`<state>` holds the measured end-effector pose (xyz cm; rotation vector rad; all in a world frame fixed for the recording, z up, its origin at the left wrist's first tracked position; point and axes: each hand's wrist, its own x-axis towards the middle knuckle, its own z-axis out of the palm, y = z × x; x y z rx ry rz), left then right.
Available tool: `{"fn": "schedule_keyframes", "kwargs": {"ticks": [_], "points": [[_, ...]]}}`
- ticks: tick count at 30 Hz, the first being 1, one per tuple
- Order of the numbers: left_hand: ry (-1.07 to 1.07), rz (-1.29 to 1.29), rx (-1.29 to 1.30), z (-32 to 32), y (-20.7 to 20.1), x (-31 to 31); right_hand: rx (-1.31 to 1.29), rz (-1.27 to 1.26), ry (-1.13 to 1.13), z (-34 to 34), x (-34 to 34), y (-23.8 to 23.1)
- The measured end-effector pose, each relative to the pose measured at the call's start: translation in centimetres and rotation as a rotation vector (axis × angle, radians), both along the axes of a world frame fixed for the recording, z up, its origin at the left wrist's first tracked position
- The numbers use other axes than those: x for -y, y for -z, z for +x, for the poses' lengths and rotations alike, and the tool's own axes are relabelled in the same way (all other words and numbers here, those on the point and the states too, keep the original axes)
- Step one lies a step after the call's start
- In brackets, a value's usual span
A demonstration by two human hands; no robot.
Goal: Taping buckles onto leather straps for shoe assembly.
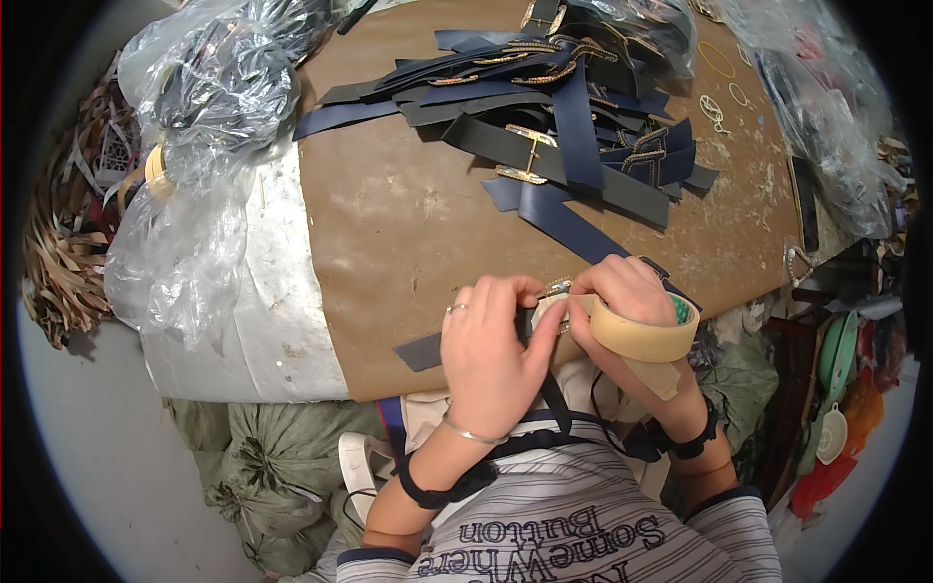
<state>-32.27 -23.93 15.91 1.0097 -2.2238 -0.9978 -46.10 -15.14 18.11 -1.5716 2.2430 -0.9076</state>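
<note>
Near the table's front edge, my left hand is closed, thumb and fingers pinching a dark strap by its glittering buckle. One grey end of the strap sticks out left of this hand. My right hand meets it at the buckle, its fingertips pinching a piece of beige masking tape. A roll of masking tape sits around the right hand's fingers, with a loose flap below it. The fingers cover most of the buckle. Just beyond lies a navy strap.
A heap of navy and black straps with jewelled buckles covers the far middle of the brown table. Clear plastic bags lie at the far left. Rubber bands are at the far right. Green sacks stand below the left edge.
</note>
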Motion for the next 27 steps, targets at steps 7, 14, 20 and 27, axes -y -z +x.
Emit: {"fn": "schedule_keyframes", "kwargs": {"ticks": [7,14,20,27], "points": [[-0.036,-0.193,0.149,-1.1,0.4,-0.6,-0.198,-0.189,-0.124,0.1,-0.7,2.4],[-0.036,-0.209,0.120,-1.0,0.6,-0.5,-0.071,-0.431,-0.100,0.6,-5.6,1.3],[0.248,-0.242,0.126,0.5,0.1,0.9,0.375,-0.325,0.385,-0.2,-8.3,1.0],[0.260,-0.289,0.179,0.2,-1.8,0.9,0.896,-0.291,0.599,-2.2,-10.5,0.3]]}}
